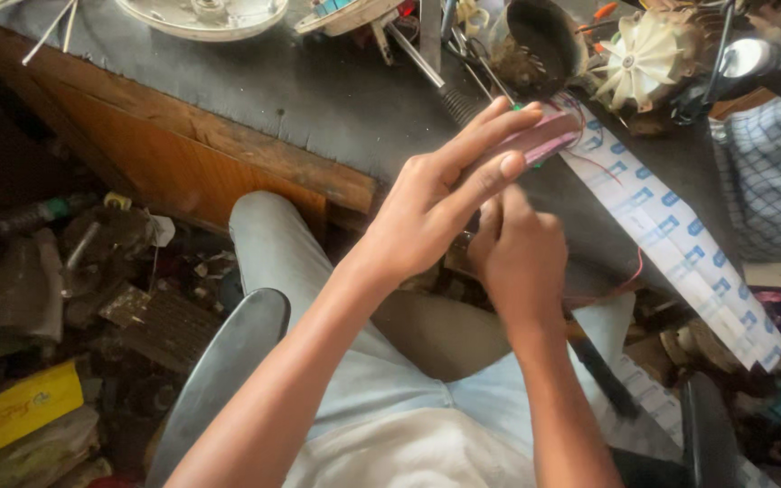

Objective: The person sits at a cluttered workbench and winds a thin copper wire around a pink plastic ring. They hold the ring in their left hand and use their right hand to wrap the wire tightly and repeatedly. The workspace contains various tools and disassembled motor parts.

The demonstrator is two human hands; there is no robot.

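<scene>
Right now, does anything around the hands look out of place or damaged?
Yes. A long white strip with blue marks hangs askew off the bench edge. Loose red wires trail from the pinkish part under the left hand; the right hand is just below it. The floor clutter lies in a jumble.

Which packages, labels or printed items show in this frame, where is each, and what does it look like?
Printed strip: long white band with repeated blue marks, running from the left hand down over the workbench edge to the right.
Yellow package: flat, rectangular, faint print, on the floor clutter at lower left.
No screens or signs are visible.
</scene>
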